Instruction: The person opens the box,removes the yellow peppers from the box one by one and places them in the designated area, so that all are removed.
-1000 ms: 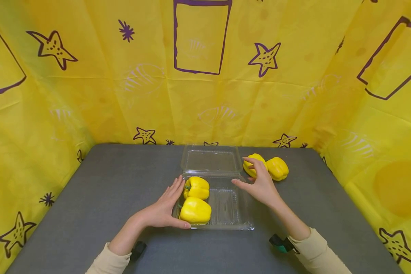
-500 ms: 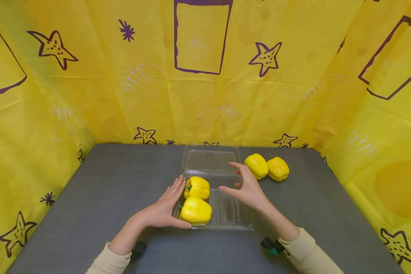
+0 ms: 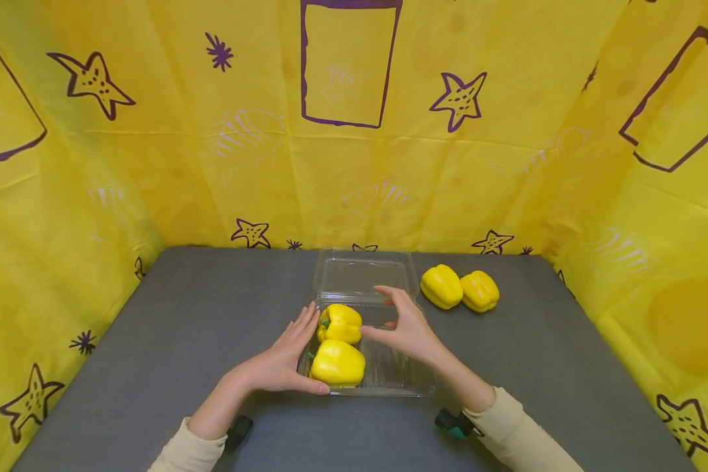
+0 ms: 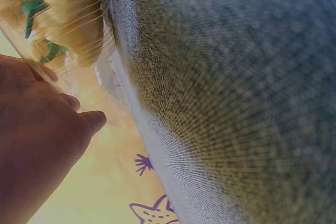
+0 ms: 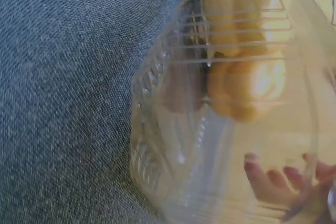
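A clear plastic clamshell container lies with its lid folded back, away from me. Two yellow bell peppers sit in its left half: a far one and a near one. My left hand rests along the container's left side, fingers straight and thumb at the near corner. Over the right half is my right hand, fingers and thumb spread, nothing held. Its thumb tip is beside the far pepper; I cannot tell whether they touch. In the right wrist view the hand shows through clear plastic.
Two more yellow bell peppers lie right of the lid, the left one against the right one. The grey tabletop ends at a yellow patterned cloth behind and at both sides.
My right hand has moved left, from in front of the loose peppers to over the container, close to the far pepper. My left hand and the peppers have stayed put.
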Tool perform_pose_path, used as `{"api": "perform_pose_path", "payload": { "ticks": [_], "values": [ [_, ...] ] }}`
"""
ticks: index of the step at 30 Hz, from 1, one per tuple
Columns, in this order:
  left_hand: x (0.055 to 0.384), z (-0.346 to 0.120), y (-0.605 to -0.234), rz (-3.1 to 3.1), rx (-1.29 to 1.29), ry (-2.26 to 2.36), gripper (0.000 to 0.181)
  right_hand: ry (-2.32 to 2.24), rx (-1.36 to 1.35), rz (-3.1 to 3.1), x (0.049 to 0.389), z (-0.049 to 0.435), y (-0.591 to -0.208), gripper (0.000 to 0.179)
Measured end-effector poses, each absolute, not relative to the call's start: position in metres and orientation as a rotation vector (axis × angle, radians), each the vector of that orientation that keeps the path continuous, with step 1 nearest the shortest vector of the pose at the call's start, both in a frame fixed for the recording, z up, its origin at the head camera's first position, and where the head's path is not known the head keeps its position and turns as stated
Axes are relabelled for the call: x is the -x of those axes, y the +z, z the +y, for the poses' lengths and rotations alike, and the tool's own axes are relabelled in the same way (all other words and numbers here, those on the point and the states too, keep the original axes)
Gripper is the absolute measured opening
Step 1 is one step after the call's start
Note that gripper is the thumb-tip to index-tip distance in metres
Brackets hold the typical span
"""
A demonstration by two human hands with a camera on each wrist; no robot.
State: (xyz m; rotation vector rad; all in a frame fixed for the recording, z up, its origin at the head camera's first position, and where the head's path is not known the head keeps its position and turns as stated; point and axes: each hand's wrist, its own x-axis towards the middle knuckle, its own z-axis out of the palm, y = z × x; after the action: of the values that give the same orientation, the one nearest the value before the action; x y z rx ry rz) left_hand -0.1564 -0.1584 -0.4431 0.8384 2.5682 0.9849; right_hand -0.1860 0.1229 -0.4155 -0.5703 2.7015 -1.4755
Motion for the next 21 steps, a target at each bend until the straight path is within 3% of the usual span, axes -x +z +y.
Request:
{"api": "perform_pose_path", "payload": {
  "ticks": [21],
  "values": [
    [0.157, -0.158, -0.443, 2.560, -0.850, 0.990, 0.128, -1.375, 0.647, 2.653, 0.190, 0.098, -0.419, 0.078]
  ]
}}
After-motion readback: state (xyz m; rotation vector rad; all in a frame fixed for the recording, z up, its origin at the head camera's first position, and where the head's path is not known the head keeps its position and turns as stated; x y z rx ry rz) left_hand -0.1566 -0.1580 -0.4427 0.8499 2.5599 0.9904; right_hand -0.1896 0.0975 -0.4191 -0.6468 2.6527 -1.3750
